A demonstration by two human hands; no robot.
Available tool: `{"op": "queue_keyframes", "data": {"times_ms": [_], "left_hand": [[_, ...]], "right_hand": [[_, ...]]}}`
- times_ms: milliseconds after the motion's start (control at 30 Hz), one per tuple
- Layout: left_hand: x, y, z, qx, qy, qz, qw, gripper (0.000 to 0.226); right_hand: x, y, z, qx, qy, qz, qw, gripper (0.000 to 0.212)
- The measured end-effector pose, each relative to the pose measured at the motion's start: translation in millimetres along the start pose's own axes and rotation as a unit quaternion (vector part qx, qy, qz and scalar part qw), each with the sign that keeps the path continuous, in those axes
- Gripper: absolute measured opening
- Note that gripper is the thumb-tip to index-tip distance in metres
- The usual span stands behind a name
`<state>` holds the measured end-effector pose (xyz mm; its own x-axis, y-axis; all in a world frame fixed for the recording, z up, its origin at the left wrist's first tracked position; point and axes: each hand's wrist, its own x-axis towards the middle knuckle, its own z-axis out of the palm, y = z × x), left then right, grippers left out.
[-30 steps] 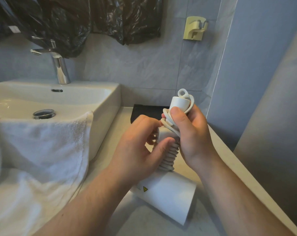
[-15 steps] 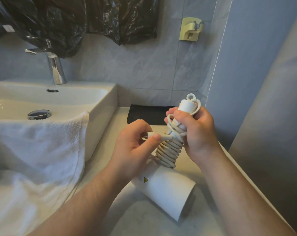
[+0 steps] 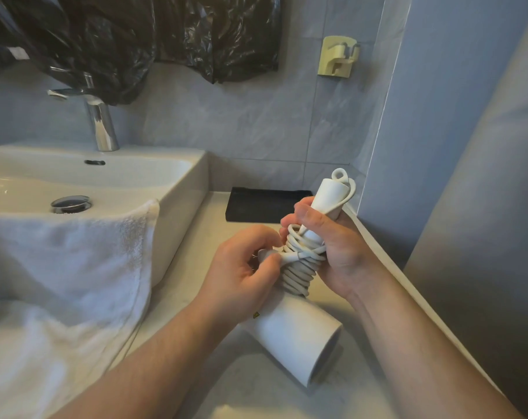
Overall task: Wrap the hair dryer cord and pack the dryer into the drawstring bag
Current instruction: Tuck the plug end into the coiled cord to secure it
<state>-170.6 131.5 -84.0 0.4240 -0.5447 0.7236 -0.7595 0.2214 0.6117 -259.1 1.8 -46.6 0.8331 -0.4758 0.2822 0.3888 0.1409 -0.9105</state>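
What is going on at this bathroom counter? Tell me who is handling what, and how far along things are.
A person is wrapping the cord round a hair dryer. The right hand grips the dryer's handle, where the cord sits in many coils. The left hand pinches the plug end against those coils, so the wrapping looks nearly done. The dryer is not yet in any bag; a black folded item lies at the back of the counter.
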Motion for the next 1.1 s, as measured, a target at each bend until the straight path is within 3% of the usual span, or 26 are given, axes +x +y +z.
{"op": "queue_keyframes", "data": {"times_ms": [200,367,533,733,833,1000,1100], "left_hand": [[3.3,-5.8,2.0,0.064,-0.018,0.044,0.997,0.021],[2.7,-4.0,0.3,0.015,-0.034,-0.009,0.999,0.025],[5.6,-11.6,-1.7,-0.089,-0.037,-0.091,0.991,0.046],[3.9,-10.5,-0.4,-0.112,-0.053,-0.125,0.984,0.035],[0.8,-12.4,-0.1,-0.104,-0.04,-0.13,0.985,0.034],[-1.3,-16.3,2.3,-0.034,0.015,-0.131,0.991,0.034],[-0.9,-18.0,2.3,-0.017,0.016,-0.112,0.993,0.031]], "right_hand": [[0.5,1.0,-6.2,0.008,-0.046,0.023,0.999,0.05],[5.4,2.6,-11.0,-0.007,-0.022,0.032,0.999,0.017],[7.0,3.9,-18.9,-0.002,-0.02,0.034,0.999,0.02],[7.7,9.5,-22.2,0.06,-0.002,0.061,0.996,0.016],[5.2,4.6,-18.8,0.012,-0.003,0.06,0.998,0.013],[8.6,9.0,-6.9,-0.12,0.034,0.051,0.991,0.057],[10.1,11.0,-8.0,-0.168,0.041,0.027,0.985,0.054]]}}
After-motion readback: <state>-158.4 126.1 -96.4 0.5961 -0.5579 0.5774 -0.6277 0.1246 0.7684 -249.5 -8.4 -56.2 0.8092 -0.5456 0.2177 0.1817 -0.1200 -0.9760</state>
